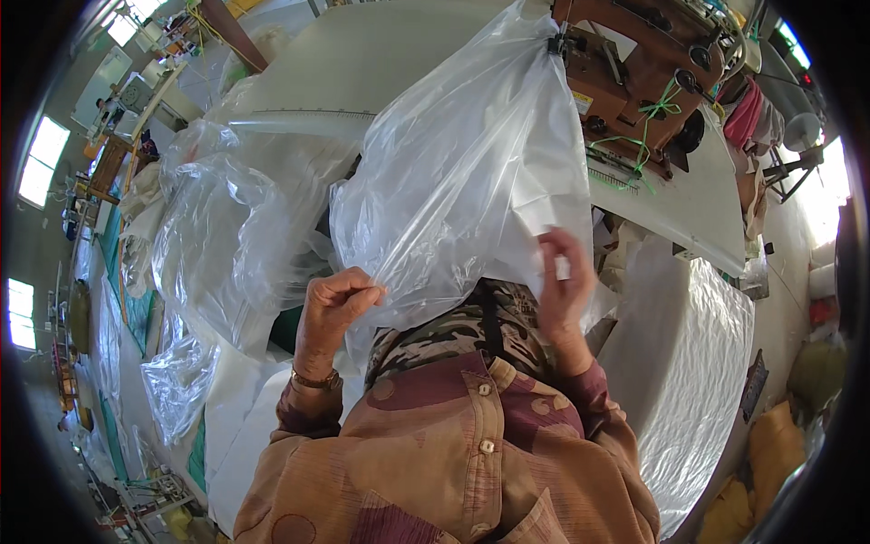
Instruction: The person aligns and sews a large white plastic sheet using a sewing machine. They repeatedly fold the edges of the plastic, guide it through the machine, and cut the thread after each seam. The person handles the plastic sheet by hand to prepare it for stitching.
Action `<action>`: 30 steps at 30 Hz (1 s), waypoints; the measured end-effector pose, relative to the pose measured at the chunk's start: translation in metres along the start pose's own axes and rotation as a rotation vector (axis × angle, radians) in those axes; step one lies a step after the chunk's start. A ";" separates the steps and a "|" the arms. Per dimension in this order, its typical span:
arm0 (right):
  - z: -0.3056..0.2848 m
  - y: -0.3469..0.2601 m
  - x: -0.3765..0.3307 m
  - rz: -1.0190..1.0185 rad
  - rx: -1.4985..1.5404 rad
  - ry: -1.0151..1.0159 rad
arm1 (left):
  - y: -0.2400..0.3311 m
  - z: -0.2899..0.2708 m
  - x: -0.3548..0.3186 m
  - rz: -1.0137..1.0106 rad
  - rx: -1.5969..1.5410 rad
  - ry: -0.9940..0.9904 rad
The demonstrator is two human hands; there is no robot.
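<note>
A large clear plastic sheet (pixel 453 163) hangs in folds from the brown sewing machine (pixel 625 100) down over my lap. Its upper end is gathered at the black presser foot area (pixel 556 43). My left hand (pixel 335 313) is closed, pinching the lower left edge of this sheet between thumb and fingers. On the other side, my right hand (pixel 566 281) is raised beside the sheet's right edge, with fingers bent and smeared by motion. A whitish patch shows between its thumb and fingers; I cannot make out whether it is held.
Green thread (pixel 657 109) hangs on the machine. The pale sewing table (pixel 308 54) has a ruler strip (pixel 304 115) along its edge. More crumpled clear plastic (pixel 217 227) lies at the left, and a stack of white sheeting (pixel 684 344) stands at my right.
</note>
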State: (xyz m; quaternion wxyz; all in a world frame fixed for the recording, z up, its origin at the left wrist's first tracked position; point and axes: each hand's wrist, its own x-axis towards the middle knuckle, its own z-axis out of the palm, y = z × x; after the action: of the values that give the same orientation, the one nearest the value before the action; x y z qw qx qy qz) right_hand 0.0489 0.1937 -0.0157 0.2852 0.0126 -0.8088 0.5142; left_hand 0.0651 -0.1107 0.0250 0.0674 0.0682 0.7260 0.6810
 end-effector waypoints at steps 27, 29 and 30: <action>-0.028 -0.058 -0.037 -0.303 0.205 -0.931 | 0.024 0.078 -0.011 0.343 0.494 -0.418; -0.024 -0.061 -0.039 -0.377 0.120 -0.925 | 0.026 0.076 -0.012 0.351 0.524 -0.378; -0.023 -0.064 -0.041 -0.421 0.055 -0.911 | 0.026 0.076 -0.012 0.368 0.514 -0.372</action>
State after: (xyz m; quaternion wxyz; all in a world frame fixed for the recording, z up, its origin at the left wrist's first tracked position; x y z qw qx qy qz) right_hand 0.1137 0.1717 0.0252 0.0002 0.4063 -0.8171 0.4089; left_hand 0.0917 -0.0370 0.0458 0.0554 0.3350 0.8244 0.4528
